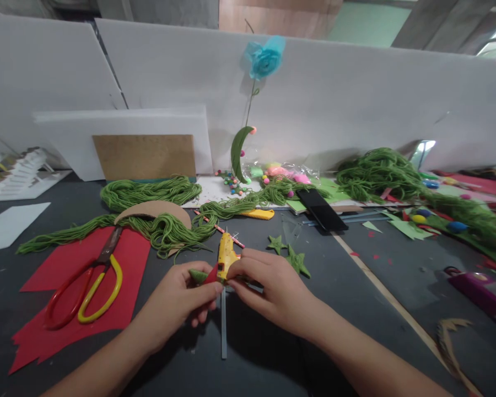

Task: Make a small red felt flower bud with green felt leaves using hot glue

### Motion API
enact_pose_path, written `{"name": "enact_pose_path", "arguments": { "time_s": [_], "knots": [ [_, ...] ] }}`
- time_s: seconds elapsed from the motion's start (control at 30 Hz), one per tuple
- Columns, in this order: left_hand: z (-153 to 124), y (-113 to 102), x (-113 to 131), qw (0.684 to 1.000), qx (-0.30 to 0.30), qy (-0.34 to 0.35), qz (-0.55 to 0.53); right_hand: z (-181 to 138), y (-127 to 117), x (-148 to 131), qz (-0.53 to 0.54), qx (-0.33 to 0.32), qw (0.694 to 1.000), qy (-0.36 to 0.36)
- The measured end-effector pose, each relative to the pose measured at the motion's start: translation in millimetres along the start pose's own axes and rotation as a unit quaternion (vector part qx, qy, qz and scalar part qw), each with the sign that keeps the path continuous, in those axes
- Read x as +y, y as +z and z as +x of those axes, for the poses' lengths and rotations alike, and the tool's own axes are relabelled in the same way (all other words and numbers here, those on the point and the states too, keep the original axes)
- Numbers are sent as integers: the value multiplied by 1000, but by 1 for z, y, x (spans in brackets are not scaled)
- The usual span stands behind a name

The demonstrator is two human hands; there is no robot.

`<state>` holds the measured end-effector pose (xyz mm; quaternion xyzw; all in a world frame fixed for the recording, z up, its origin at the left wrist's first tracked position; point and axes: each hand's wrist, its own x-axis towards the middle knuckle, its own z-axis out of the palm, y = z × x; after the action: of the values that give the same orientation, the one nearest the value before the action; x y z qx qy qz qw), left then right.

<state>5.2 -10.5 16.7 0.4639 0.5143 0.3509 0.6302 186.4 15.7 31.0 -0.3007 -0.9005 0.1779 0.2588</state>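
Note:
My left hand (186,292) is closed around a small red piece partly wrapped in green yarn (198,275). My right hand (268,281) has its fingertips pinched together close to my left thumb; what sits between them is hidden. Right at my fingertips is a yellow glue gun (226,253), its nozzle facing away from me and a clear glue stick (224,331) poking out of its back toward me. Just past my right hand lie two green stars, a smaller star (276,244) and a larger star (297,261).
Scissors (103,270) with red and yellow handles lie on red paper (136,275) at left. Green yarn (152,190) spreads along the back, near a cardboard crescent (161,212), a yellow cutter (259,214) and a black phone (322,209). A green moon (238,154) stands against the white board.

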Motion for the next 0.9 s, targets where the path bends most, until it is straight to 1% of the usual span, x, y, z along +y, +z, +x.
{"name": "enact_pose_path", "arguments": {
  "time_s": [0.07, 0.13, 0.2, 0.3, 0.37, 0.43, 0.5, 0.53, 0.6, 0.77, 0.9],
  "knots": [
    [0, 0, -2, 999, 14, 27, -36, -1, 5, -3, -11, 21, 1000, 4],
    [1, 1, -3, 996, 27, 46, -75, -2, 12, -5, -24, 23, 999, 4],
    [2, 2, -3, 991, 40, 48, -118, -4, 19, -5, -44, 11, 999, -9],
    [4, 1, -2, 983, 57, 25, -175, -5, 27, -1, -91, -18, 995, -30],
    [6, -1, 0, 978, 77, 26, -192, -3, 28, 4, -101, -42, 994, -21],
    [10, -6, 1, 975, 107, 51, -188, 0, 27, 10, -89, -50, 995, 23],
    [12, -11, 3, 974, 128, 75, -171, 5, 25, 18, -87, -37, 991, 97],
    [13, -14, 3, 976, 126, 74, -161, 7, 24, 21, -101, -29, 985, 135],
    [14, -17, 4, 982, 97, 52, -152, 9, 21, 26, -125, -26, 978, 166],
    [8, -25, 4, 985, -29, -6, -171, 10, 20, 25, -157, -57, 974, 151],
    [1, -32, 6, 974, -112, -16, -195, 10, 27, 22, -203, -66, 964, 161]
  ]
}}
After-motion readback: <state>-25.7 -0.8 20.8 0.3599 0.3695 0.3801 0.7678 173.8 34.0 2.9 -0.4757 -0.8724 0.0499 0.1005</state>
